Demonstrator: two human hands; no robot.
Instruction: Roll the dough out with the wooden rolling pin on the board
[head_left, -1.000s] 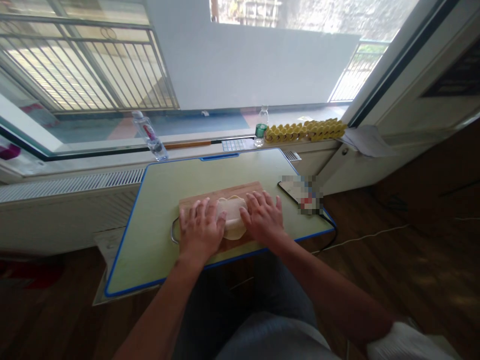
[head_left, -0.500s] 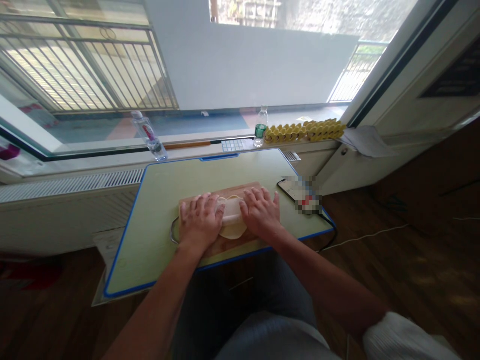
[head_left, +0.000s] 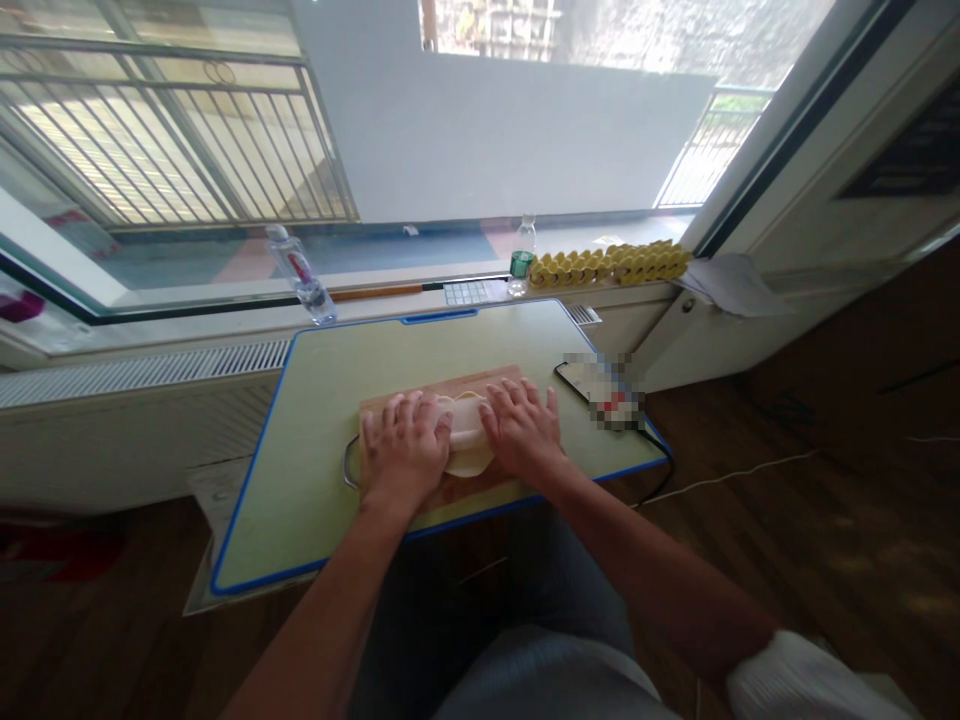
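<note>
A pale rolling pin [head_left: 466,424] lies crosswise on a flat, yellowish sheet of dough [head_left: 470,463]. My left hand [head_left: 405,445] rests over the pin's left part, fingers draped forward and thumb along its near side. On the right part, my right hand [head_left: 521,425] holds it the same way, thumb pointing inward. Both palms hide the pin's ends. Dough shows on the near side of the pin and as a thin rim beyond it. Beneath is a wooden cutting board [head_left: 442,386] with a metal handle [head_left: 349,462] at its left.
The board sits on a pale green, blue-edged table [head_left: 292,500]. A partly blurred phone [head_left: 585,385] with a black cable lies at the right. On the windowsill stand two plastic bottles, one left [head_left: 301,275] and one centre [head_left: 523,257], beside yellow wavy trays [head_left: 611,263].
My left hand has shifted slightly to the right, and the rolling pin appears marginally nearer to me. My right hand stays almost in place. Both hands remain on the pin.
</note>
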